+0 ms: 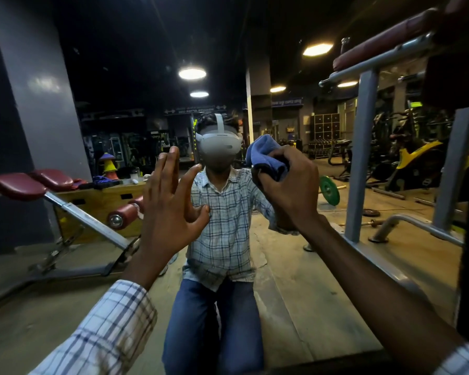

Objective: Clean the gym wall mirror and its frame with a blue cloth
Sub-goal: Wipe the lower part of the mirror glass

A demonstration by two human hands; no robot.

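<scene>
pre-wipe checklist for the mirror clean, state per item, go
1. Cloth gripped: ok. The right hand holds the blue cloth bunched in its fingers.
2. Cloth on glass: ok. It appears to meet its own reflection on the mirror.
3. Left hand out of the wipe path: ok. It is open with straight fingers at the glass, left of the cloth and apart from it.
4. Dirt or streaks located: cannot tell, as the light is dim.
5. Frame covered: not ok. The cloth is high on the glass, far from the dark bottom edge.
</scene>
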